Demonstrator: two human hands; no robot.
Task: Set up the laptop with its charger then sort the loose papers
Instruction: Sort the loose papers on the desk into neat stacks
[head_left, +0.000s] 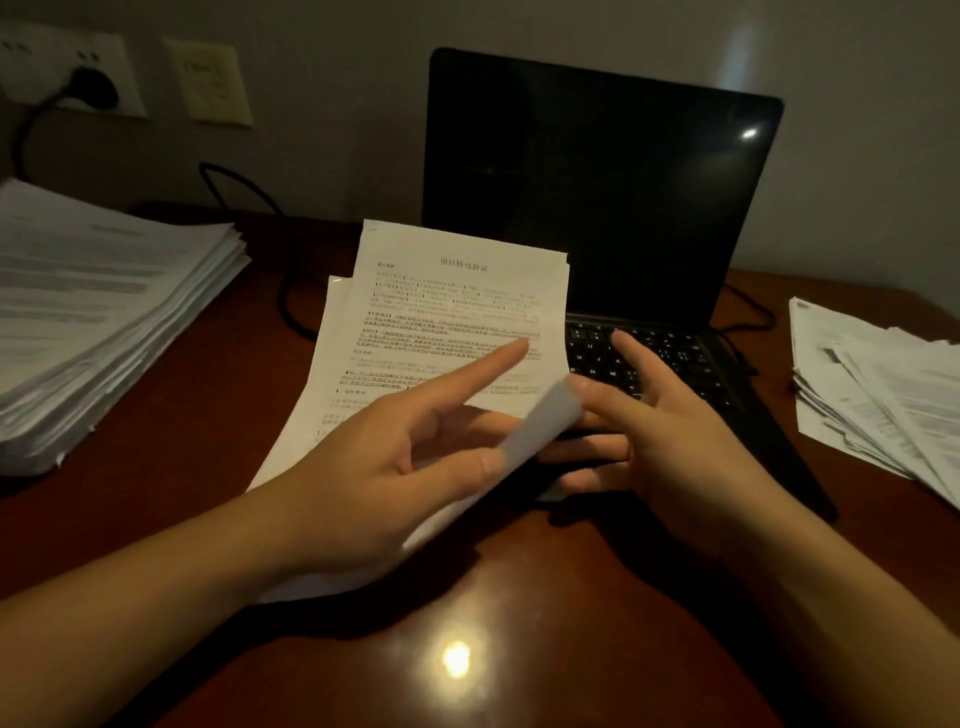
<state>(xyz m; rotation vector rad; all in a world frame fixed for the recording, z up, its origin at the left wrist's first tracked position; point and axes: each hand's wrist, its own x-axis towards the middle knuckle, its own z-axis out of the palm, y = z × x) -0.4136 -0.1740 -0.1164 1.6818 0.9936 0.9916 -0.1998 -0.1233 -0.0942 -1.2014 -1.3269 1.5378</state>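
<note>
A black laptop (613, 208) stands open with a dark screen at the back of the brown desk (467, 649). Its charger cable (291, 306) runs behind the papers to a plug (93, 88) in the wall socket. A small sheaf of printed papers (452, 312) lies tilted in front of the laptop's left side. My left hand (400, 457) holds this sheaf, thumb on the curled lower right corner and forefinger stretched over the top page. My right hand (660, 431) is beside that corner over the keyboard (675, 358), fingers spread, fingertips reaching under the curled pages.
A thick stack of papers (104, 312) sits at the left of the desk. A fanned, untidy pile of papers (883, 395) lies at the right edge. A second cable (748, 312) loops out at the laptop's right side. A beige wall plate (210, 83) is next to the socket.
</note>
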